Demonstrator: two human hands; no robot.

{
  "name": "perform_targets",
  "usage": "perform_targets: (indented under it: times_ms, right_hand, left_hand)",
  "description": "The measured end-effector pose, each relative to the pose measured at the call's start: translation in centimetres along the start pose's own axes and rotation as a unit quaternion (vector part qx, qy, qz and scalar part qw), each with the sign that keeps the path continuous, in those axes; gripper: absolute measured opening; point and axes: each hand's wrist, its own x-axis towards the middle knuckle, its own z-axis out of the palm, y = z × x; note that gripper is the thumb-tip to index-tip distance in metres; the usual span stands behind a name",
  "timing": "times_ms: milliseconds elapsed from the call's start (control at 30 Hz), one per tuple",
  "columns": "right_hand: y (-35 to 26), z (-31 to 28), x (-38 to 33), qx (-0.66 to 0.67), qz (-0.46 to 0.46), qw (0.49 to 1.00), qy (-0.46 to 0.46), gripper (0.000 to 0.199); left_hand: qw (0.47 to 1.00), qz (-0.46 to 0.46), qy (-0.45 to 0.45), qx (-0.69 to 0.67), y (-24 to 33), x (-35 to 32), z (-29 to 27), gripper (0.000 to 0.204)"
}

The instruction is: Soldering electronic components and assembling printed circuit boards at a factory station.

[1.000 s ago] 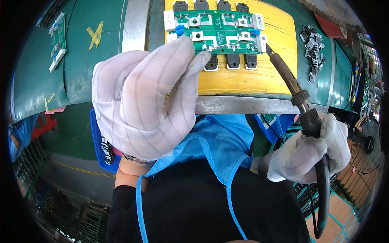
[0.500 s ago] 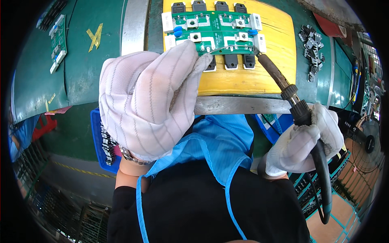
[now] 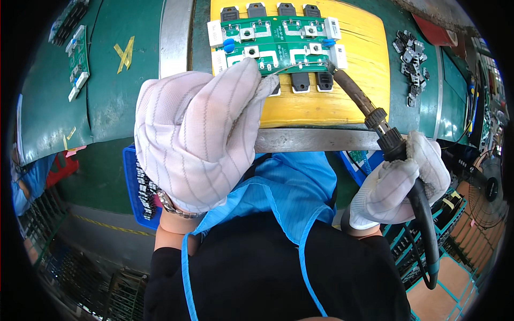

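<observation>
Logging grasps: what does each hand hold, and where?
Right hand grips the soldering iron by its handle; left hand pinches solder wire at its fingers.

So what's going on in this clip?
A person in white striped gloves is soldering. The right hand holds a soldering iron, its tip at the right end of a green circuit board lying on a yellow pad. The left hand feeds a thin solder wire toward the tip. Loose dark parts lie to the right on the green bench.
</observation>
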Motion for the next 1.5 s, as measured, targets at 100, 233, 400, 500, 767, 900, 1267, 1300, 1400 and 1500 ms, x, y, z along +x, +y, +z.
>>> perform_targets:
  times_ms: [100,233,400,500,767,900,1267,1300,1400,1500]
  right_hand:
    - [0.0,0.2,-0.1,0.006,0.008,1.000,0.015,0.025]
    - [-0.4,-0.1,-0.1,-0.021,-0.004,1.000,0.004,0.029]
    - [0.1,0.1,-0.6,-0.006,0.042,0.996,0.074,0.030]
    - [0.5,0.7,-0.8,0.008,0.010,0.998,0.069,0.028]
    - [0.6,0.8,-1.3,-0.005,0.030,0.997,0.069,0.027]
    - [0.7,0.6,-1.3,-0.007,0.032,0.999,0.032,0.028]
    - [0.7,0.7,-1.0,0.024,0.034,0.999,0.027,0.028]
    - [0.7,0.8,-1.2,0.028,0.036,0.998,0.034,0.029]
    - [0.2,1.1,-0.9,0.023,0.040,0.998,0.039,0.024]
    - [0.3,0.2,-0.6,0.025,0.059,0.998,0.024,0.026]
  left_hand:
    - [0.999,-0.029,0.032,-0.023,0.4,-0.2,0.2,0.029]
    - [0.999,-0.008,0.052,0.012,-0.2,-0.2,0.0,0.030]
    - [1.000,-0.013,0.014,-0.014,0.1,-0.1,0.0,0.029]
    - [0.999,-0.030,0.012,-0.006,0.3,-0.2,-0.1,0.028]
    - [1.000,-0.022,0.004,0.009,0.3,0.0,0.0,0.028]
    - [1.000,-0.024,-0.013,0.010,0.1,-0.1,-0.1,0.028]
    - [0.996,-0.003,0.057,0.072,-0.3,-0.6,-1.6,0.019]
    - [0.992,-0.007,0.084,0.096,-0.3,-0.9,-1.6,0.019]
    - [0.990,-0.055,0.073,0.110,-0.1,-1.2,-2.0,0.012]
    - [0.984,-0.073,0.084,0.140,-0.9,-1.9,-2.0,0.008]
